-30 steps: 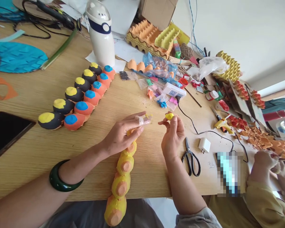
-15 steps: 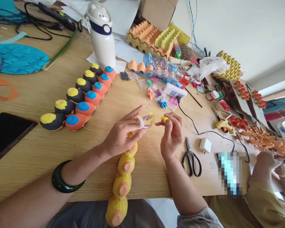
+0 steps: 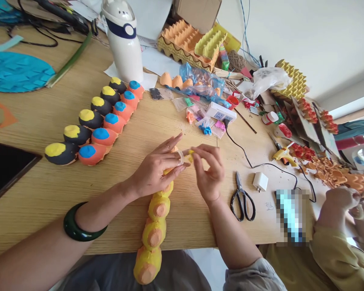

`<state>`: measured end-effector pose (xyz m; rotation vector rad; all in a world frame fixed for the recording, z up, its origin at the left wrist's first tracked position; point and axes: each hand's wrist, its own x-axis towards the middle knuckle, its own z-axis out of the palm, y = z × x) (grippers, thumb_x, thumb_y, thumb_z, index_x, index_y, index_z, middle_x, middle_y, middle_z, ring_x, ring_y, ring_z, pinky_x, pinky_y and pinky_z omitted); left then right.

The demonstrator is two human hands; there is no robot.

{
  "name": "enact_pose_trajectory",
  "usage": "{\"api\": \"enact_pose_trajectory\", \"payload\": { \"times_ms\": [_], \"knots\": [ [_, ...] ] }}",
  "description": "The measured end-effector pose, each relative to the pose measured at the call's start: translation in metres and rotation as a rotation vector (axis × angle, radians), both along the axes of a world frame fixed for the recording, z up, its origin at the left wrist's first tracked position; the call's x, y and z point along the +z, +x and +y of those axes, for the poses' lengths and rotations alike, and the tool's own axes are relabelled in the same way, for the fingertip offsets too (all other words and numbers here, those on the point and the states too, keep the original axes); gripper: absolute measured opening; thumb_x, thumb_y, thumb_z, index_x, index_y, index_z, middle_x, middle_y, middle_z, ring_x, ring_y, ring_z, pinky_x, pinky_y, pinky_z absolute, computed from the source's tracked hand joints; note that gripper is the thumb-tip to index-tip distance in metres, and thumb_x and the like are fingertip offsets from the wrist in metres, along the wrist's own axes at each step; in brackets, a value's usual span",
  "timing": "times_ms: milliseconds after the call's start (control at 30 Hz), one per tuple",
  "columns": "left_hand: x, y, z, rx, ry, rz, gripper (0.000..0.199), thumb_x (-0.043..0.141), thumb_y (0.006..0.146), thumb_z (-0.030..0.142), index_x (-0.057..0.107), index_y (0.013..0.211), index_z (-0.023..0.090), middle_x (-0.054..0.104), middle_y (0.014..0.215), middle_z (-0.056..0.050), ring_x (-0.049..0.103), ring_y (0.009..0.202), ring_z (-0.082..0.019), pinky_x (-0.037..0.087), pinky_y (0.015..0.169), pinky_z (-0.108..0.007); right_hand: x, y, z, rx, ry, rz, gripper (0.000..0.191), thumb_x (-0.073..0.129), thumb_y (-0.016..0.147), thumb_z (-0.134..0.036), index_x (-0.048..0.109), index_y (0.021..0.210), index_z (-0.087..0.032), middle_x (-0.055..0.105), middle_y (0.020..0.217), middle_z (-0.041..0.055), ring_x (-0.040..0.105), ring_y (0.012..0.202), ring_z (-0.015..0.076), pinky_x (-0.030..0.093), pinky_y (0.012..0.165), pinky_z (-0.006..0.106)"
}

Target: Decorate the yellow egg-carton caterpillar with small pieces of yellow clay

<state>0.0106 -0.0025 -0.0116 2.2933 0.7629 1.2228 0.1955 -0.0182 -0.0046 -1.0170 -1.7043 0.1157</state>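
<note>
My left hand [image 3: 159, 165] holds a small clear plastic bag [image 3: 185, 157] with yellow clay between its fingers. At the bag's mouth, my right hand [image 3: 208, 167] pinches a bit of yellow clay [image 3: 191, 152]. Beneath my left hand runs a strip of egg-carton cups covered in yellow [image 3: 154, 234], with orange tops; its near end juts past the table edge. To the left stand two strips side by side, one of black cups with yellow tops [image 3: 91, 119] and one of orange cups with blue tops [image 3: 104, 137].
Black scissors [image 3: 242, 200] and a white charger [image 3: 260, 181] lie right of my right hand. A power strip [image 3: 221, 113] and clay packets are farther back. A white bottle [image 3: 123, 44], a phone [image 3: 9, 171] and egg trays [image 3: 189, 44] surround the area. Another person's hands [image 3: 342, 202] are at right.
My right hand has moved left to the plastic bag, bringing its pinched yellow clay up to my left hand. The whole view has shifted slightly.
</note>
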Motion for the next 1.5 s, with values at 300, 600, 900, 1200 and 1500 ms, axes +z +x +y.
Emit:
{"api": "enact_pose_trajectory", "payload": {
  "times_ms": [300, 600, 900, 1200, 1500],
  "knots": [
    [0.005, -0.004, 0.000, -0.017, 0.001, 0.031, 0.019, 0.059, 0.099, 0.015, 0.077, 0.097, 0.017, 0.080, 0.120, -0.011, 0.038, 0.157, -0.026, 0.036, 0.128, -0.045, -0.005, 0.005, 0.002, -0.156, -0.077, 0.068, 0.018, 0.060, 0.103, -0.024, 0.076, 0.109, -0.026, 0.073, 0.102, 0.0070, 0.068, 0.100, 0.0221, 0.057, 0.090, 0.044],
    [0.009, -0.004, -0.001, -0.012, 0.017, 0.032, 0.020, 0.057, 0.097, 0.014, 0.072, 0.085, 0.018, 0.081, 0.107, -0.009, 0.045, 0.153, -0.027, 0.039, 0.127, -0.047, -0.010, 0.002, 0.011, 0.011, -0.498, 0.599, 0.024, 0.061, 0.100, -0.043, 0.074, 0.094, -0.023, 0.074, 0.100, 0.0038, 0.069, 0.075, 0.0134, 0.062, 0.069, 0.029],
    [0.013, -0.006, -0.001, -0.014, -0.102, -0.034, 0.019, 0.059, 0.095, 0.017, 0.076, 0.087, 0.021, 0.081, 0.102, -0.006, 0.046, 0.152, -0.028, 0.037, 0.128, -0.044, -0.007, -0.002, 0.011, 0.063, -0.504, 0.696, 0.027, 0.063, 0.099, -0.046, 0.074, 0.094, -0.022, 0.079, 0.099, 0.0042, 0.072, 0.080, 0.0146, 0.063, 0.077, 0.031],
    [0.010, -0.009, -0.002, -0.035, -0.401, -0.235, 0.022, 0.060, 0.098, 0.025, 0.081, 0.089, 0.024, 0.081, 0.106, -0.004, 0.046, 0.152, -0.029, 0.035, 0.130, -0.046, -0.015, -0.004, 0.011, 0.033, -0.449, 0.833, 0.029, 0.061, 0.100, -0.046, 0.077, 0.098, -0.023, 0.081, 0.106, 0.0054, 0.078, 0.086, 0.0168, 0.067, 0.082, 0.035],
    [0.006, -0.008, -0.003, 0.015, -0.565, -0.330, 0.021, 0.065, 0.098, 0.034, 0.084, 0.097, 0.026, 0.076, 0.132, -0.001, 0.039, 0.157, -0.029, 0.038, 0.128, -0.047, -0.015, -0.013, 0.003, 0.003, -0.421, 0.761, 0.029, 0.061, 0.101, -0.045, 0.078, 0.114, -0.026, 0.080, 0.123, 0.0071, 0.081, 0.097, 0.0224, 0.071, 0.084, 0.043]
  ]
}}
